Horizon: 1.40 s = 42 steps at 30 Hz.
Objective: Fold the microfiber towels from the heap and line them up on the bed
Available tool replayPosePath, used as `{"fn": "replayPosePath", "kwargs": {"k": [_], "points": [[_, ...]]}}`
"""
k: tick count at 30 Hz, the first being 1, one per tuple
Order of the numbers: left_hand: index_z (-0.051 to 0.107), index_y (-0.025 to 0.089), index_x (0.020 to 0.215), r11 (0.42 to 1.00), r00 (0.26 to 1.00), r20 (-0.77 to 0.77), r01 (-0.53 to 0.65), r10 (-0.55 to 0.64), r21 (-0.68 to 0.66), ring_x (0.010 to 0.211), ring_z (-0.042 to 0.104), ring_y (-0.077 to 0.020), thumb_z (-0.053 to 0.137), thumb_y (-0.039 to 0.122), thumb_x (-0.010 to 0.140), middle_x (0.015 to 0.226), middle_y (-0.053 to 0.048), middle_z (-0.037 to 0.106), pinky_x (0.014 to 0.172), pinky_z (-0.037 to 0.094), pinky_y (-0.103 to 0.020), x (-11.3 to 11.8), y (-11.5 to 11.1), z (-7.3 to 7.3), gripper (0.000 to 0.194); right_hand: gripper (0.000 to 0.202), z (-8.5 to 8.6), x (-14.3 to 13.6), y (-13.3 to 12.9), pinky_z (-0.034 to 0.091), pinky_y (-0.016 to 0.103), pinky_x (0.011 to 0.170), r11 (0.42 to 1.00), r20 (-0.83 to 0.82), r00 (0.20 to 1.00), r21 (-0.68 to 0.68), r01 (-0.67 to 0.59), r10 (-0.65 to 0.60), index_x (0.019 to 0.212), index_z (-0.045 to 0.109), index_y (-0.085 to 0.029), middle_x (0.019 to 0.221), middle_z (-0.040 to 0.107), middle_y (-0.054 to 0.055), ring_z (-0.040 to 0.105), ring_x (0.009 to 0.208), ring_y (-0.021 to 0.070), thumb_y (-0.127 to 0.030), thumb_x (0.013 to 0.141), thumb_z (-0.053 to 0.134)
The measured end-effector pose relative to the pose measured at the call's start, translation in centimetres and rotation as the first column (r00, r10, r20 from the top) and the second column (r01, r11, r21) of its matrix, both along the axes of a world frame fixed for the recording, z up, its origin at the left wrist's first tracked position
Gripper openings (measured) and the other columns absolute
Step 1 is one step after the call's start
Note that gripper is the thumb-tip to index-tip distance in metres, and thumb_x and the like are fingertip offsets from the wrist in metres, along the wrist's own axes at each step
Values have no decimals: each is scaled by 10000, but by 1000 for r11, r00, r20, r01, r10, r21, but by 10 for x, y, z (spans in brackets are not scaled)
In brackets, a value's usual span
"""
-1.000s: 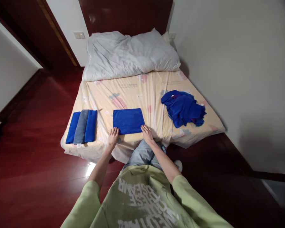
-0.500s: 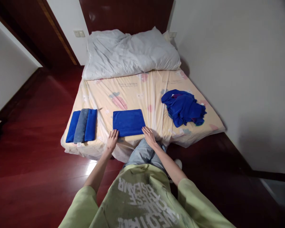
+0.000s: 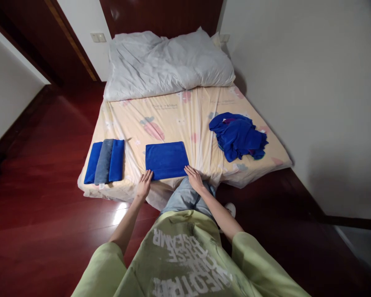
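Observation:
A blue towel [image 3: 167,160], folded into a flat rectangle, lies near the front edge of the bed. My left hand [image 3: 144,182] is at its near left corner and my right hand [image 3: 194,177] at its near right corner. Both hands are closed on the towel's edge, fingers on top, thumbs hidden from view. To the left rests a rolled or folded bundle [image 3: 105,162] of blue cloth with a grey band along its middle and a small white tag. A crumpled heap of blue cloth [image 3: 239,138] lies to the right.
The bed [image 3: 170,113] has a pale yellow sheet printed with carrots, under a thin see-through cover. A bunched white quilt [image 3: 170,62] lies across its head end. A white wall [image 3: 312,95] runs along the right side, and dark red floor [image 3: 46,185] spreads on the left.
The towel has slid slightly toward me on the bed, with both hands staying at its near corners. The whole view has shifted a little; the other cloths look unchanged.

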<state>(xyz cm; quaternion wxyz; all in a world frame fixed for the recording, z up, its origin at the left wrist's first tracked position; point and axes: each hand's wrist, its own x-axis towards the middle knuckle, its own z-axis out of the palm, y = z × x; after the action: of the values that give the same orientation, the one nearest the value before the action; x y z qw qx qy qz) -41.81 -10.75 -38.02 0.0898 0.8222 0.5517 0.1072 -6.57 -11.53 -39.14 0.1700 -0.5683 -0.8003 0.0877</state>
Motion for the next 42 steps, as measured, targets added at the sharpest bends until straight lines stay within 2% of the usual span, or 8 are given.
{"fn": "replayPosePath", "kwargs": {"k": [10, 15, 24, 29, 33, 36, 39, 42], "points": [[450, 183, 1528, 1000, 996, 85, -18, 19, -6, 1485, 367, -226, 364, -12, 812, 1584, -80, 414, 1226, 325, -456, -5, 7, -9, 747, 666, 9, -3, 1, 375, 432, 1193, 998, -32, 998, -35, 46, -47, 1477, 527, -180, 1521, 518, 56, 426, 1456, 193, 15, 865, 353], [468, 201, 1514, 999, 984, 177, -20, 27, -42, 1467, 400, -220, 430, 8, 777, 1548, -68, 471, 1193, 391, -423, -13, 15, -12, 763, 666, 9, -5, 5, 382, 433, 1180, 993, -71, 992, -59, 101, -105, 1476, 529, -193, 1510, 535, 64, 446, 1436, 196, 6, 857, 384], [625, 181, 1361, 991, 902, 412, -107, 129, -77, 1340, 559, -213, 440, 2, 684, 1395, -64, 627, 1177, 434, -408, -18, 27, -16, 725, 659, 9, -11, 5, 379, 462, 1182, 986, -172, 971, -64, 155, -164, 1434, 572, -195, 1470, 574, 80, 474, 1409, 217, 9, 827, 420], [661, 139, 1296, 975, 840, 498, -154, 214, -159, 1251, 631, -226, 448, 67, 733, 1322, -94, 674, 1114, 500, -409, -21, 33, -17, 605, 620, 4, -9, 12, 416, 390, 1167, 977, -303, 929, -63, 203, -213, 1358, 634, -171, 1379, 639, 86, 548, 1324, 202, 0, 799, 429], [665, 140, 1273, 965, 782, 576, -128, 240, -228, 1195, 664, -238, 456, 177, 807, 1283, -98, 695, 1057, 544, -426, -25, 36, -16, 512, 683, -2, -4, 20, 443, 378, 1145, 972, -387, 892, -85, 218, -234, 1330, 652, -165, 1303, 672, 96, 581, 1259, 213, 12, 710, 427], [668, 122, 1257, 964, 775, 583, -129, 245, -234, 1172, 674, -240, 447, 236, 836, 1270, -112, 700, 1044, 552, -411, -26, 37, -15, 489, 679, -5, -2, 25, 472, 397, 1107, 958, -448, 847, -117, 262, -287, 1258, 693, -152, 1227, 701, 105, 604, 1201, 238, 5, 654, 425], [669, 104, 1238, 964, 774, 581, -151, 253, -218, 1158, 677, -254, 456, 271, 857, 1250, -134, 705, 1040, 550, -421, -25, 36, -14, 467, 603, -8, 0, 28, 499, 380, 1067, 944, -497, 803, -146, 295, -328, 1180, 718, -128, 1193, 713, 120, 628, 1152, 237, -12, 670, 419], [682, 119, 1189, 961, 726, 632, -176, 272, -212, 1118, 691, -272, 505, 338, 877, 1201, -140, 722, 1010, 559, -445, -24, 36, -13, 420, 566, -11, 1, 30, 518, 378, 1041, 943, -567, 754, -175, 283, -332, 1151, 722, -131, 1174, 725, 119, 651, 1128, 234, -32, 684, 418]]}}
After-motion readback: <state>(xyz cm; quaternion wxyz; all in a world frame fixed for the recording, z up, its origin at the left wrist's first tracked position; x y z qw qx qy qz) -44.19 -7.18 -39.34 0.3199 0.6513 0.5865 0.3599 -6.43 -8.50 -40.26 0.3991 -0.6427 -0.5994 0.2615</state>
